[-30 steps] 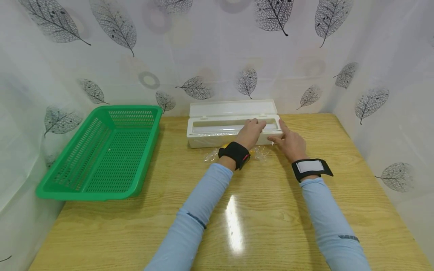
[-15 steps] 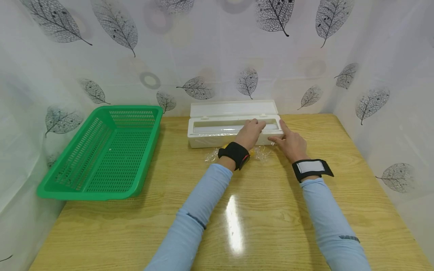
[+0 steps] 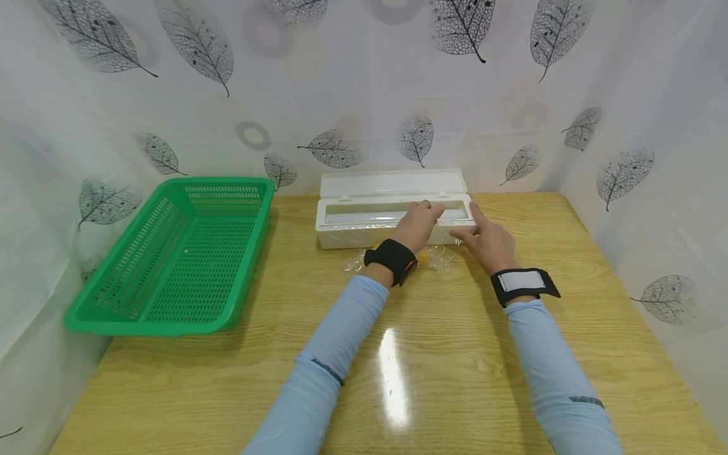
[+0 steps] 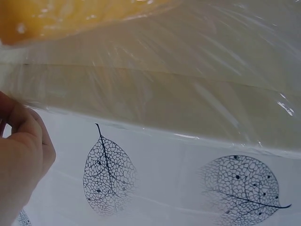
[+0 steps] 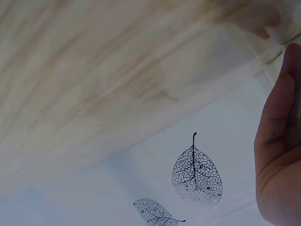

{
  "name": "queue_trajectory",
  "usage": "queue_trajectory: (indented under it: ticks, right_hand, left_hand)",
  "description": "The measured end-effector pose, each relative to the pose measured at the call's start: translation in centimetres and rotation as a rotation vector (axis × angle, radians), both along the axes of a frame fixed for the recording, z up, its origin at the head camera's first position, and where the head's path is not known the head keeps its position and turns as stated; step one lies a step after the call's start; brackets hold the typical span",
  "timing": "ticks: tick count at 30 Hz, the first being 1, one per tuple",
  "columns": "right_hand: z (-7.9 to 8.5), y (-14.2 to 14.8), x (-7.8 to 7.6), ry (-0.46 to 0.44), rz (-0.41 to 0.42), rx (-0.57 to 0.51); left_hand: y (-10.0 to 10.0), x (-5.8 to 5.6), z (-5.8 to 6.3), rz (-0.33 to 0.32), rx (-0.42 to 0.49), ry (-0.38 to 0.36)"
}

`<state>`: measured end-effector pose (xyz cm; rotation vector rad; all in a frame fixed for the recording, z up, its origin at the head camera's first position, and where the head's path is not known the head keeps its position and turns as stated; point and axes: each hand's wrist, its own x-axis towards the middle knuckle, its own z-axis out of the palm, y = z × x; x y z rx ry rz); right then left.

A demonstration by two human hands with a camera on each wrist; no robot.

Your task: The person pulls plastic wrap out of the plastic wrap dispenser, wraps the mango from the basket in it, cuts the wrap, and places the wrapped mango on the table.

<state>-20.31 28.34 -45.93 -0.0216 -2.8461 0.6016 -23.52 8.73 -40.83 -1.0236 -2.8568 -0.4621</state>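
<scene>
A white cling film dispenser (image 3: 347, 237) stands at the back of the table, lid (image 3: 392, 183) raised, a pale roll (image 3: 358, 217) inside. My left hand (image 3: 418, 224) reaches over its front, fingers curled at the upper front edge; the fingertips are partly hidden. The right hand (image 3: 491, 243) grips the right end, thumb on the front face and index finger along the side. Clear film (image 4: 202, 52) stretches down the front in the left wrist view. Below it lies something yellow (image 4: 70, 19) under the film, mostly hidden by the left wrist in the head view.
A green plastic basket (image 3: 253, 265) with slotted walls stands on the left of the wooden table (image 3: 455, 379). Behind everything hangs a white curtain (image 3: 364, 82) printed with leaves. Crumpled film (image 3: 440, 258) lies before the dispenser.
My left hand has shifted very slightly left along the dispenser's front edge. The right hand keeps its hold; the basket and dispenser stay where they were.
</scene>
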Motion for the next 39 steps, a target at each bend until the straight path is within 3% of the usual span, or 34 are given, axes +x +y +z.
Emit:
queue_trajectory:
  ticks: [16,23,39]
  right_hand:
    - [-0.19,0.24,0.03,-0.002,0.001,-0.01]
    - [-0.23,0.22,-0.03,-0.002,0.002,-0.005]
    - [-0.09,0.06,-0.08,0.002,0.004,-0.015]
  left_hand:
    - [-0.37,0.07,-0.15,-0.017,-0.004,0.0]
    - [-0.56,0.02,-0.11,-0.018,-0.027,0.033]
    - [-0.99,-0.19,-0.2,-0.025,0.018,0.027]
